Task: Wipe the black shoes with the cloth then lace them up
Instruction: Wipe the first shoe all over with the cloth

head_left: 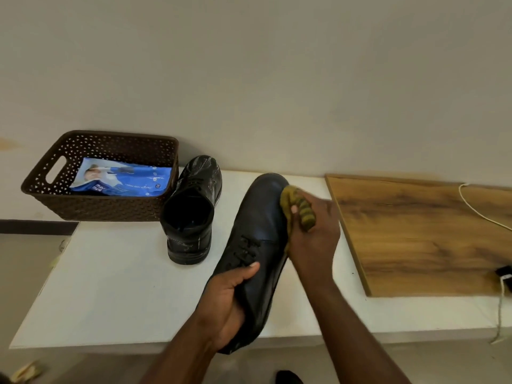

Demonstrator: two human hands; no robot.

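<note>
The left hand grips the heel end of a black shoe, thumb curled over its upper, toe pointing away above the table. The right hand clutches the cloth against the toe's right side. The second shoe stands beside the basket.

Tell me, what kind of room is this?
Probably a plain room at home: a white table against a bare wall, a brown plastic basket holding a blue wipes pack, and a white charger cable.
</note>
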